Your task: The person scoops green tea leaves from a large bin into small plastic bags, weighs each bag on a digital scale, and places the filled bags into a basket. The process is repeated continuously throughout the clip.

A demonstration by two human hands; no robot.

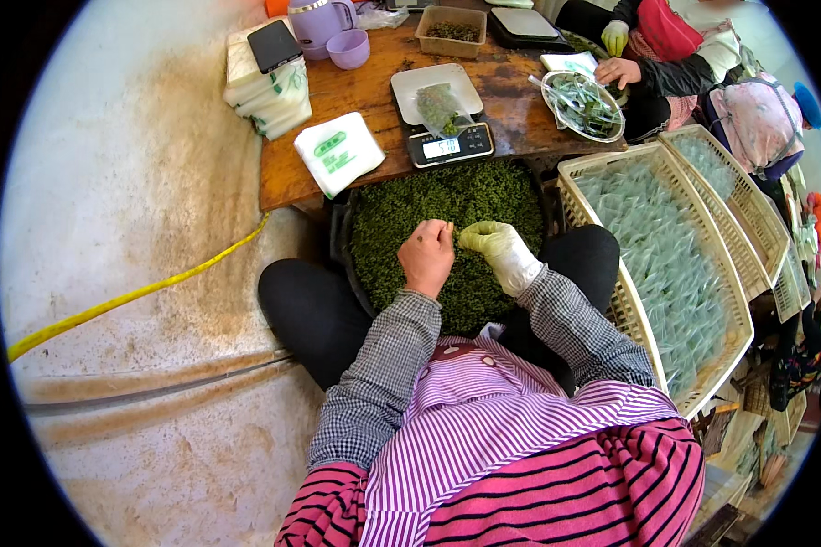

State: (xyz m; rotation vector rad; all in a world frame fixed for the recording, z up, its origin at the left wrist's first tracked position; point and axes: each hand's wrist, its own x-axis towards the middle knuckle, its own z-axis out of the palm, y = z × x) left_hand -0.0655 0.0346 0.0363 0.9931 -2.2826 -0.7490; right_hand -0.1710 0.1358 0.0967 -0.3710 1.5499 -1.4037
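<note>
My left hand, bare, is closed with its fingertips pinched together. Close beside it, my right hand wears a pale yellow-green glove and is also pinched. The fingertips of both almost meet, and whatever they hold is too small to make out. Both hands are over a wide dark tub of small green buds or leaves, set between my knees. Beyond the tub, a clear plastic bag of the same greens lies on a digital scale with a lit display.
On the wooden table are a stack of bags, a phone, a purple cup and a round basket. Cream crates of filled bags stand at right. A co-worker's hand reaches in. A yellow hose runs at left.
</note>
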